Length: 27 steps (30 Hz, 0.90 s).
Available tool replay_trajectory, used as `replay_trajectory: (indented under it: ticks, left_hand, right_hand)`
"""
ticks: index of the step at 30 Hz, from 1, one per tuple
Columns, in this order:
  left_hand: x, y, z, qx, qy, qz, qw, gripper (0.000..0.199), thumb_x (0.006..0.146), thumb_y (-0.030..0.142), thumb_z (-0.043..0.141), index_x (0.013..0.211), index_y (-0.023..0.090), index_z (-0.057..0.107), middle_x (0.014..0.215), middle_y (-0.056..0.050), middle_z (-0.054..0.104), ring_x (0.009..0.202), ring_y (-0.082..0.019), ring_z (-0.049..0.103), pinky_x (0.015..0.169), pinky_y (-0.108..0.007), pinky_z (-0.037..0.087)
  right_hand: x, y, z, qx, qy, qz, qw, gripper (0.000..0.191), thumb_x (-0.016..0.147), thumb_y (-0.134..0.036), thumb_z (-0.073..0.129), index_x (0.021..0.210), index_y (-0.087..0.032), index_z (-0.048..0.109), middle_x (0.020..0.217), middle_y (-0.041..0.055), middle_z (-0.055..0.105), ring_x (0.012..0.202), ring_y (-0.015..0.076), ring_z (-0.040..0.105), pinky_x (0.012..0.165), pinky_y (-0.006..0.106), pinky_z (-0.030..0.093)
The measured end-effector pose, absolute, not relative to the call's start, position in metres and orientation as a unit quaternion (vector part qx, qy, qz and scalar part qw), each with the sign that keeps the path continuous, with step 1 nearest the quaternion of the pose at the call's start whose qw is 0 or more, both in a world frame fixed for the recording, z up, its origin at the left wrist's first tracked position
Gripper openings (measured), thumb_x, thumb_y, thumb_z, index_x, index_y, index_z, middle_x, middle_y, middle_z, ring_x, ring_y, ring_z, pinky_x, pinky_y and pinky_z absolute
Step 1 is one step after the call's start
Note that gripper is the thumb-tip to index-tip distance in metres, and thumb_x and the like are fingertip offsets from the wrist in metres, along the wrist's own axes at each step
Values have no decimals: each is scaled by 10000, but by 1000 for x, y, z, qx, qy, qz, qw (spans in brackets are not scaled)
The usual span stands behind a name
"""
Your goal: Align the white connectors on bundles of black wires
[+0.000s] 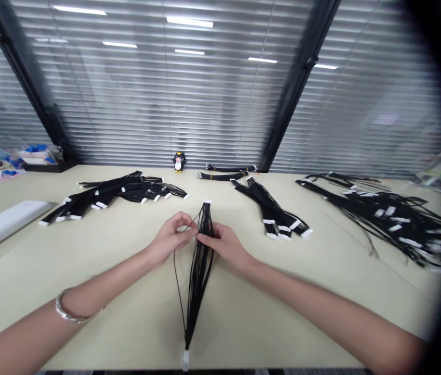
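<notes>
A black wire harness (pixel 199 276) lies lengthwise on the table in front of me, its many thin wires fanned out in the middle. White connectors cap its far end and its near end by the table's front edge. My left hand (pixel 171 237) pinches one thin black wire that bows out to the left of the bundle. On the other side, my right hand (pixel 224 245) holds the bundle between thumb and fingers, just below the far connector; some of its fingers are hidden behind the wires.
Piles of similar black harnesses lie at the left (pixel 119 192), the centre right (pixel 273 211) and the far right (pixel 392 219). Two tied wire bundles (pixel 224 176) and a penguin figurine (pixel 179 162) are by the window blinds. A white device (pixel 9 224) rests at left.
</notes>
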<state>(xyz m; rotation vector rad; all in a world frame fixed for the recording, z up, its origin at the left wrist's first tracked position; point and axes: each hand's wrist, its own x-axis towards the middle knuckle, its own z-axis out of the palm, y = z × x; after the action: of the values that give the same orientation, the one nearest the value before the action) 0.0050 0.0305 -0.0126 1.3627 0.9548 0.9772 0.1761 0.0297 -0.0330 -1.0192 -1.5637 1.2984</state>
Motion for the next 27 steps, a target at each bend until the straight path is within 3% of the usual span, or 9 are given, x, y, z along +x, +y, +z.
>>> replay_trajectory:
  ticks: [4, 8, 11, 14, 17, 20, 23, 25, 27]
  left_hand:
    - [5, 31, -12, 588, 404, 399, 576, 284, 742, 320, 558, 979, 188, 473, 898, 0, 507, 448, 45, 303, 407, -127, 194]
    - [5, 30, -11, 620, 434, 352, 551, 241, 758, 349, 530, 894, 154, 498, 610, 44, 390, 441, 20, 270, 412, -127, 184]
    - [4, 30, -13, 617, 443, 361, 541, 210, 759, 333, 517, 861, 153, 477, 548, 54, 349, 441, 4, 286, 418, -127, 199]
    - [4, 30, -14, 592, 442, 391, 549, 150, 766, 280, 476, 847, 154, 464, 575, 35, 429, 487, -28, 407, 466, -143, 308]
    - [4, 30, -12, 559, 410, 431, 578, 115, 763, 243, 454, 819, 143, 457, 720, -4, 529, 636, -61, 526, 616, -192, 440]
    - [4, 30, -9, 529, 388, 458, 599, 136, 773, 272, 459, 843, 156, 455, 636, 29, 452, 601, -55, 516, 639, -218, 478]
    - [5, 29, -7, 524, 409, 440, 604, 239, 755, 355, 521, 904, 174, 474, 579, 61, 325, 420, 1, 332, 387, -126, 319]
    - [5, 29, -7, 539, 426, 411, 600, 327, 725, 412, 566, 931, 167, 497, 604, 59, 338, 389, 27, 242, 323, -103, 168]
    - [5, 29, -9, 553, 434, 391, 594, 377, 705, 442, 588, 935, 153, 514, 628, 51, 367, 381, 39, 229, 313, -105, 140]
  right_hand:
    - [176, 29, -33, -405, -623, 518, 423, 351, 742, -421, 604, 941, -132, 592, 901, 60, 609, 810, 170, 540, 716, 280, 409]
    - [176, 28, -32, -415, -632, 509, 411, 352, 744, -432, 600, 922, -129, 591, 875, 51, 602, 779, 162, 534, 685, 274, 404]
    - [175, 28, -32, -414, -633, 509, 411, 338, 743, -432, 603, 895, -130, 586, 833, 37, 586, 749, 149, 522, 668, 266, 398]
    - [174, 29, -30, -409, -628, 515, 416, 323, 740, -422, 608, 873, -129, 579, 805, 32, 577, 738, 145, 519, 671, 267, 398]
    - [174, 29, -28, -401, -612, 536, 422, 311, 734, -405, 616, 868, -128, 576, 823, 45, 590, 755, 154, 534, 692, 277, 404]
    - [174, 28, -26, -388, -595, 557, 430, 304, 733, -398, 619, 871, -132, 571, 830, 46, 595, 761, 154, 539, 699, 276, 405]
    - [174, 27, -27, -391, -590, 555, 436, 312, 722, -405, 631, 862, -133, 573, 803, 36, 582, 732, 143, 522, 680, 269, 399]
    - [174, 28, -29, -387, -590, 555, 440, 329, 715, -404, 636, 892, -132, 585, 821, 37, 585, 740, 142, 517, 692, 270, 400]
    - [174, 29, -30, -380, -596, 556, 437, 343, 716, -402, 634, 921, -129, 596, 856, 44, 593, 763, 145, 520, 718, 275, 402]
